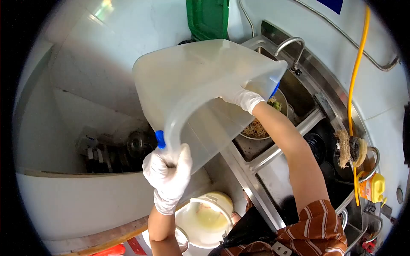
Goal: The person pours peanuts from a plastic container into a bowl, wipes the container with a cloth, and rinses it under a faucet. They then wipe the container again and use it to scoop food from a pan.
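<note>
A large translucent plastic storage box (183,64) hangs tilted before me, its open side turned toward me. My left hand (168,173), in a white glove, is closed around its near rim, right below a blue latch (160,139). My right hand (244,99), also in a white glove, reaches inside the box against its inner wall; its fingers are mostly hidden there. A second blue latch (274,89) shows on the far rim. Beneath the right forearm, a round metal pan (257,137) in the sink holds noodle-like food and green scraps, partly covered by the box.
The steel sink (299,91) with a curved faucet (291,40) lies to the right. A yellow hose (353,85), scrub brushes (350,149) and a yellow bottle (376,187) line its far side. Below stands a white bucket (181,222) with yellowish contents. A green lid (208,19) is behind.
</note>
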A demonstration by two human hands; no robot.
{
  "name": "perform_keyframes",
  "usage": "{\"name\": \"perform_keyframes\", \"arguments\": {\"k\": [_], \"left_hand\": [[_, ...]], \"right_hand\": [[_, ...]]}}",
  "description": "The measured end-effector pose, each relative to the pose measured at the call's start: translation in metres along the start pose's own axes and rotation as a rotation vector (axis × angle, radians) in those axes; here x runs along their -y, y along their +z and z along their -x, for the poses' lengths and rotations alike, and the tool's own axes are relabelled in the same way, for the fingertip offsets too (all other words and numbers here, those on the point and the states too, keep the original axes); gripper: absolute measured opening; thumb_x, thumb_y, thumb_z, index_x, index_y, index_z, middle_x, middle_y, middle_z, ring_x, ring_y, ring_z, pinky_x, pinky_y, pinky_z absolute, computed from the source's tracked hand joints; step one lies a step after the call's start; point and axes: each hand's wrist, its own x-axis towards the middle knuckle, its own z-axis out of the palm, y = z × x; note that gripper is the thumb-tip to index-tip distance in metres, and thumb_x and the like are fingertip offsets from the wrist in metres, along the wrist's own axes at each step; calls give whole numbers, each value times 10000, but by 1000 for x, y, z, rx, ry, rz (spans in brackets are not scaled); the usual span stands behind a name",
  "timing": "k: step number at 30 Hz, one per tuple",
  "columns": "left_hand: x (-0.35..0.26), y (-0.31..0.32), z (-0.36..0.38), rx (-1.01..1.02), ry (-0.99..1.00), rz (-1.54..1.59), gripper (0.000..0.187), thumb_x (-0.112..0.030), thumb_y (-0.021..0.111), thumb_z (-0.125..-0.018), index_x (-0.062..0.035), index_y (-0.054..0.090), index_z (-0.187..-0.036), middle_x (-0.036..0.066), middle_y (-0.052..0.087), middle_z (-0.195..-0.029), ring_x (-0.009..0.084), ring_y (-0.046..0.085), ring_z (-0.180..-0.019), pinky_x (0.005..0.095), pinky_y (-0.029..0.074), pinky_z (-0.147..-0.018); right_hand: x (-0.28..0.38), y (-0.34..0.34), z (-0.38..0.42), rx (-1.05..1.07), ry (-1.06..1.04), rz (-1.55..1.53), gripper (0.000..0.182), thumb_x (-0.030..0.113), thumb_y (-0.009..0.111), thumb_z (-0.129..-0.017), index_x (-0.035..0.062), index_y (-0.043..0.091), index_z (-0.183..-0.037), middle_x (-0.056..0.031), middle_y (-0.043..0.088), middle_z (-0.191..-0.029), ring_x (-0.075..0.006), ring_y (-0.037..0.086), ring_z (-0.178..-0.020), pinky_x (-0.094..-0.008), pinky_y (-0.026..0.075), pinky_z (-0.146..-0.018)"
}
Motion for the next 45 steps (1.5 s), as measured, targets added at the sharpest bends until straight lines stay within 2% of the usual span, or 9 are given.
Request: {"name": "perform_keyframes", "arguments": {"k": [5, 7, 11, 14, 17, 31, 37, 41, 45], "left_hand": [[23, 17, 8, -107, -31, -24, 268, -42, 719, -737, -72, 469, -646, 38, 527, -524, 126, 474, -421, 247, 392, -450], [29, 23, 7, -152, -34, -77, 267, -42, 719, -739, -73, 471, -643, 34, 520, -517, 121, 467, -417, 243, 389, -450], [39, 28, 9, -83, -42, -3, 249, -39, 719, -736, -63, 495, -632, 29, 524, -504, 108, 467, -410, 236, 397, -460], [42, 32, 9, -131, -108, 41, 242, -51, 718, -743, -60, 501, -636, 19, 528, -515, 102, 448, -424, 237, 404, -474], [41, 31, 8, -155, -128, 46, 242, -53, 717, -745, -58, 501, -636, 16, 534, -521, 92, 450, -438, 236, 406, -482], [21, 17, 4, -84, -19, -14, 280, -48, 726, -738, -74, 470, -627, 13, 531, -526, 92, 457, -448, 239, 393, -477], [38, 14, 11, -133, -83, -5, 301, -56, 718, -750, -83, 453, -610, 9, 518, -514, 95, 440, -443, 238, 391, -478], [40, 9, 11, -179, -100, -6, 297, -48, 718, -748, -82, 457, -610, 8, 524, -522, 85, 438, -453, 235, 390, -484], [35, 1, 8, -181, -108, 11, 289, -26, 713, -745, -81, 462, -614, -1, 504, -514, 82, 410, -449, 231, 387, -485]], "right_hand": [[-27, -1, 29, 236, -42, 84, 73, 96, 608, -757, 40, 651, -775, -136, 643, -812, -317, 627, -806, -386, 490, -724], [-35, -5, 67, 11, -286, 7, 223, 244, 611, -785, 25, 614, -746, -160, 613, -781, -349, 590, -784, -410, 464, -696], [-98, 10, 130, 695, -43, 491, 174, 194, 583, -816, 39, 643, -865, -128, 630, -885, -312, 621, -810, -384, 512, -700], [-104, -1, 123, 467, 308, 392, 192, 199, 585, -828, 36, 631, -918, -136, 620, -972, -289, 613, -877, -372, 506, -735], [-98, -21, 121, -85, 138, -43, 219, 246, 572, -860, 43, 636, -910, -122, 609, -928, -291, 596, -888, -360, 481, -798], [-2, -13, 32, 274, -45, -234, 276, 293, 590, -799, 24, 622, -746, -172, 595, -724, -387, 564, -727, -407, 452, -665], [-53, -19, 107, 513, 63, 270, 228, 233, 596, -790, 10, 600, -738, -194, 601, -814, -338, 587, -766, -399, 478, -693], [-96, -6, 142, 312, -65, 363, 195, 179, 574, -812, 24, 582, -694, -171, 607, -738, -341, 590, -689, -386, 497, -663], [-36, -29, 107, 39, 279, -389, 169, 163, 563, -850, 13, 602, -782, -142, 616, -794, -307, 606, -770, -338, 494, -672]]}}
